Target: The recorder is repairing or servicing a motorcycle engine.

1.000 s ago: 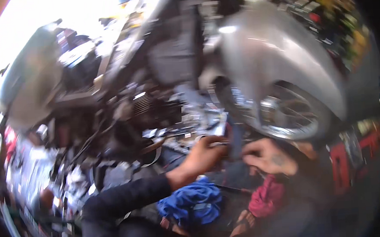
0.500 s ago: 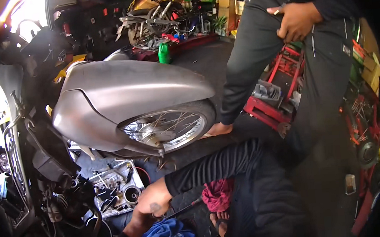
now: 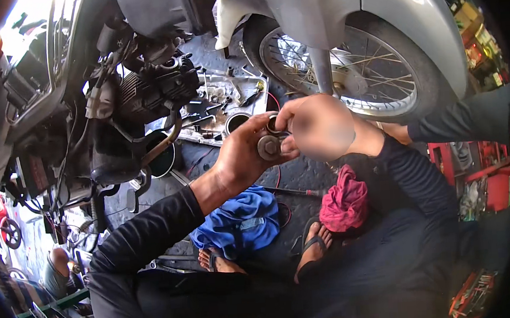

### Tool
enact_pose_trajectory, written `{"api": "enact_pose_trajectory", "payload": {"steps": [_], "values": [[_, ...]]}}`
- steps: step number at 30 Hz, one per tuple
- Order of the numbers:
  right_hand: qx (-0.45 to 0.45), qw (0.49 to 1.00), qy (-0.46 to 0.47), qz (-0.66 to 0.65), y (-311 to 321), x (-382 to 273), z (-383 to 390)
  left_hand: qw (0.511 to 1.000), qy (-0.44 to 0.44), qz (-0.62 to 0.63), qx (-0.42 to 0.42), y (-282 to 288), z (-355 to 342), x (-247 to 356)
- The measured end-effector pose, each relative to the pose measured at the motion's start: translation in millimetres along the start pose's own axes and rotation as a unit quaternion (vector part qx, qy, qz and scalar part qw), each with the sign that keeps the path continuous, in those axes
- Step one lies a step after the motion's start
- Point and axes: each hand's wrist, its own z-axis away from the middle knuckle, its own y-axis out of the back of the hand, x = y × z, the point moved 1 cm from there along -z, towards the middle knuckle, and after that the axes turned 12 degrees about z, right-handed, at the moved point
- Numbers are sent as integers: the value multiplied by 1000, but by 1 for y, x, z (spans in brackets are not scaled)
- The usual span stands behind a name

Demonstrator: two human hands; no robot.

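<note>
Both my hands are raised close together in front of the engine, above the dark floor. My left hand (image 3: 240, 160) has its fingers closed round a small, round grey metal part (image 3: 268, 148) with a flat face and a raised middle. My right hand (image 3: 324, 127) meets it from the other side, and its fingertips reach a dark ring-shaped piece (image 3: 272, 123) just above the grey part. Whether the two pieces are joined I cannot tell. Much of the right hand is blurred. The finned motorcycle engine (image 3: 155, 86) hangs in its frame to the left.
Behind my hands lies a metal tray (image 3: 250, 91) with tools and loose parts. A spoked wheel (image 3: 373, 68) under a grey fender stands at the upper right. Blue cloth (image 3: 241, 222) and red cloth (image 3: 344, 200) lie by my feet. Another person's leg (image 3: 465, 118) is at the right.
The view has swung left and down toward the engine. My hands, low beside the tray before, are now raised together with the round metal part showing. The standing person has mostly left the view.
</note>
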Motion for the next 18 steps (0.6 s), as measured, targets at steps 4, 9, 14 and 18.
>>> {"api": "enact_pose_trajectory", "payload": {"steps": [4,9,14,18], "values": [[47,997,-3,-56,-5,4,-6,999,-28,30,-19,0,2,4],[104,990,-10,-95,-2,10,0,997,-49,51,-2,0,-8,-1],[47,997,-33,-43,-3,1,-12,995,-71,54,44,7,-7,6],[-10,992,-35,-117,-18,-7,-9,988,-83,13,130,26,-15,-3]]}}
